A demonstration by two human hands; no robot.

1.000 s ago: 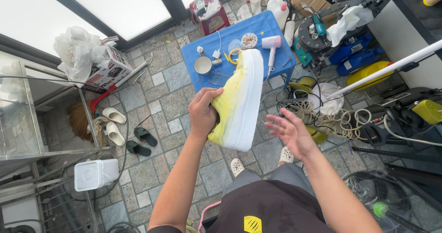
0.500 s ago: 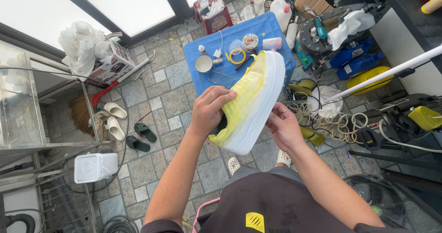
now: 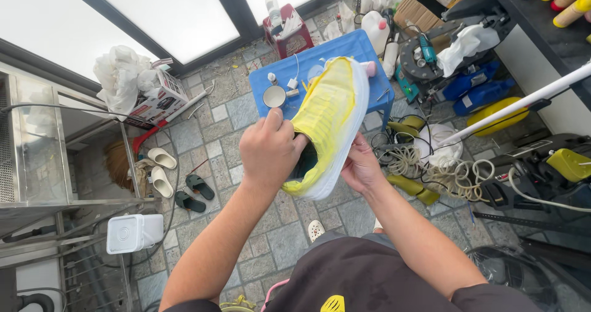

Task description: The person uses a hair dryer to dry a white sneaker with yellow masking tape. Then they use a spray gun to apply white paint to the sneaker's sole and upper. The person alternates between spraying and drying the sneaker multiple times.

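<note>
A yellow sneaker [image 3: 329,118] with a thick white sole is held up in front of me, toe pointing away. My left hand [image 3: 269,152] grips its heel opening, fingers curled around the collar. Under the sole's near right side, my right hand [image 3: 362,166] cups and supports the shoe. Both hands hold it above the stone-tiled floor.
A blue plastic table [image 3: 363,47] with a cup [image 3: 274,96] and small items stands beyond the shoe. Slippers [image 3: 161,169] and dark sandals [image 3: 194,192] lie at left by a metal rack [image 3: 37,164]. Coiled rope [image 3: 443,170], tools and a white pole [image 3: 523,102] crowd the right.
The right hand, free a second ago, has come under the sole and now holds it. The shoe has turned so its yellow upper faces me more.
</note>
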